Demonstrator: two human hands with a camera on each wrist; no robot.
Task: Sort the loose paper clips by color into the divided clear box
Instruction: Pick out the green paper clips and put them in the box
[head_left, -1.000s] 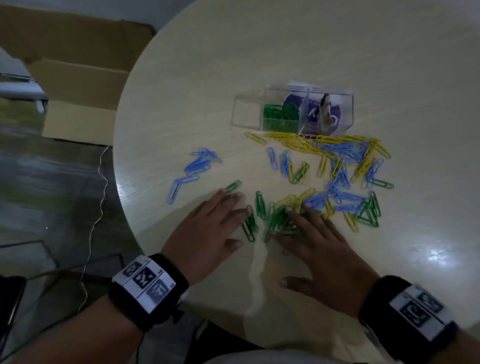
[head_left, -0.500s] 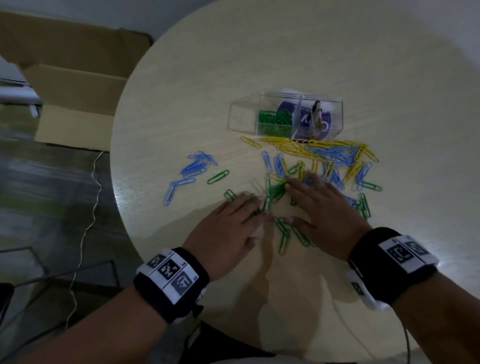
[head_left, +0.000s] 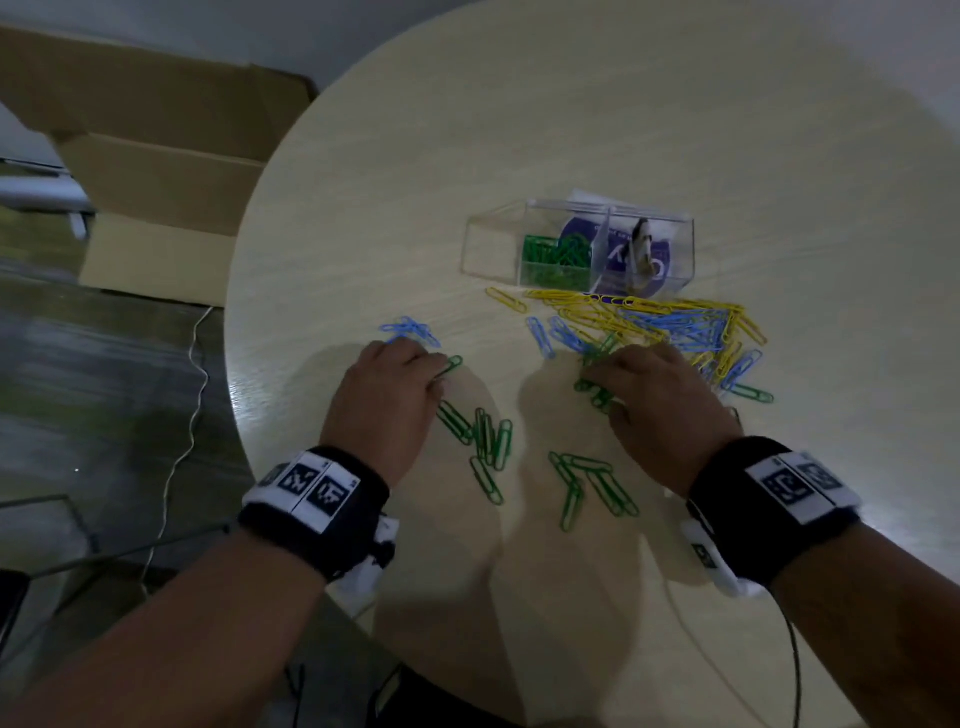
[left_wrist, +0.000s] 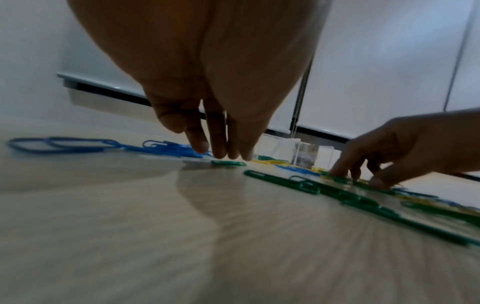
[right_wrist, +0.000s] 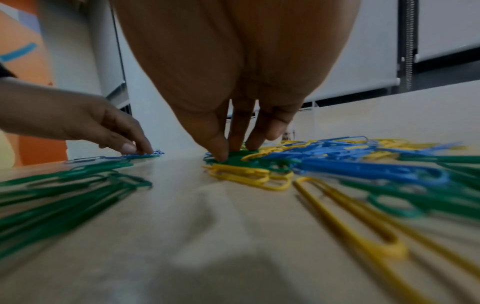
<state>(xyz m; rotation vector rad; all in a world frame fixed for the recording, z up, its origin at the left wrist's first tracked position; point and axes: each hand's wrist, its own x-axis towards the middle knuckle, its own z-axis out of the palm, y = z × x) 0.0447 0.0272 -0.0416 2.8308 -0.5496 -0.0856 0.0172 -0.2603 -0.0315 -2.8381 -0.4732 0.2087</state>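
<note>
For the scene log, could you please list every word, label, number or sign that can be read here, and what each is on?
No text can be read.
Purple-and-white printed card seen through the divided clear plastic box: pale lettering, too blurred to read.
Black-and-white square code markers on the left wristband and right wristband: patterns only, no words.

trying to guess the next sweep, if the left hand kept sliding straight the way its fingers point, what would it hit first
Probably the small cluster of blue clips just beyond the left hand; its fingertips already touch a single green clip. Past those the table looks bare.
</note>
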